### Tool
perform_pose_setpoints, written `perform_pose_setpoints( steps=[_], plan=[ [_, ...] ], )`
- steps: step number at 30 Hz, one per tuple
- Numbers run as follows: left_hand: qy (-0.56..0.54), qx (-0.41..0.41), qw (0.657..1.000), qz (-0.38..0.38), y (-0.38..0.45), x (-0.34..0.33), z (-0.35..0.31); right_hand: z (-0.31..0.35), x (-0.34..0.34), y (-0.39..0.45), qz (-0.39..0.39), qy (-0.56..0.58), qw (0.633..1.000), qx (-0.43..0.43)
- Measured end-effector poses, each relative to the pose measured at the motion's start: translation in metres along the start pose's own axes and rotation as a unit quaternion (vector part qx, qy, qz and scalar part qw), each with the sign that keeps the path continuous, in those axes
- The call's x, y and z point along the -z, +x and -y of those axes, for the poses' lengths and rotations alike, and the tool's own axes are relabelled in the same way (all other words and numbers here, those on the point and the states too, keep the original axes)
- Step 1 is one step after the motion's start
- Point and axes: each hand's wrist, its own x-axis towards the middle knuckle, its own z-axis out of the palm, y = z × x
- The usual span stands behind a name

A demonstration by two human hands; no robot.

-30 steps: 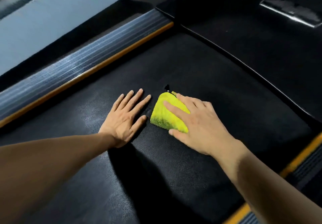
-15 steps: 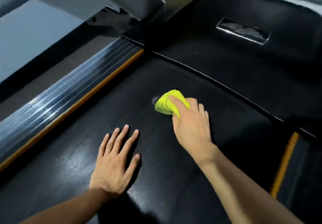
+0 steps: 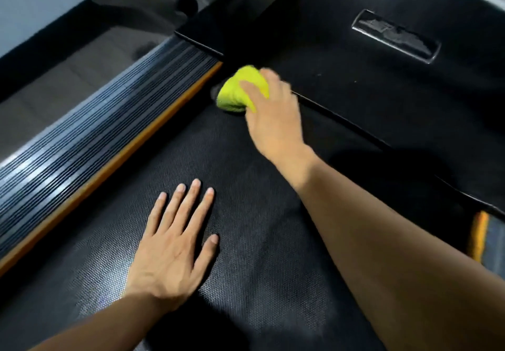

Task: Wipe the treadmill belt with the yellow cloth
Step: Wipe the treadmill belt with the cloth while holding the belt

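The black textured treadmill belt fills the middle of the view. A bunched yellow cloth lies on the belt's far left corner, close to the motor cover's edge. My right hand covers the cloth from the right, its fingers curled over it and pressing it down; the hand is a little blurred. My left hand lies flat on the belt nearer to me, fingers spread and straight, holding nothing.
A ribbed side rail with an orange strip runs along the belt's left. The black motor cover with a shiny badge rises beyond the belt. An orange strip of the right rail shows at the right.
My right hand has slid the cloth forward and left along the belt, up to the far left corner. My left hand has stayed flat on the belt.
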Motion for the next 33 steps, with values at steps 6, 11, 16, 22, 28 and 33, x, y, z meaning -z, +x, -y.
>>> perform_pose_setpoints(
  steps=[6, 11, 16, 22, 28, 33],
  plan=[
    [-0.008, -0.003, 1.000, -0.001, 0.000, 0.001, -0.003, 0.025, -0.031, 0.035, 0.064, -0.017, 0.998, 0.011],
    [0.004, 0.000, 1.000, 0.002, -0.001, 0.001, -0.004, -0.009, -0.012, 0.010, 0.068, -0.025, 0.997, -0.006],
    [0.013, 0.004, 1.000, -0.008, 0.000, -0.002, -0.003, -0.097, 0.031, -0.072, 0.057, -0.060, 0.994, -0.077],
    [0.010, 0.004, 1.000, -0.020, -0.001, -0.004, -0.005, -0.169, 0.092, -0.205, 0.000, -0.065, 0.976, -0.210],
    [0.016, 0.009, 1.000, -0.023, 0.000, -0.003, -0.006, -0.147, 0.076, -0.208, -0.058, -0.048, 0.935, -0.347],
    [0.023, 0.003, 1.000, -0.018, 0.000, -0.004, -0.006, -0.089, 0.045, -0.138, -0.034, -0.041, 0.981, -0.185]
  ],
)
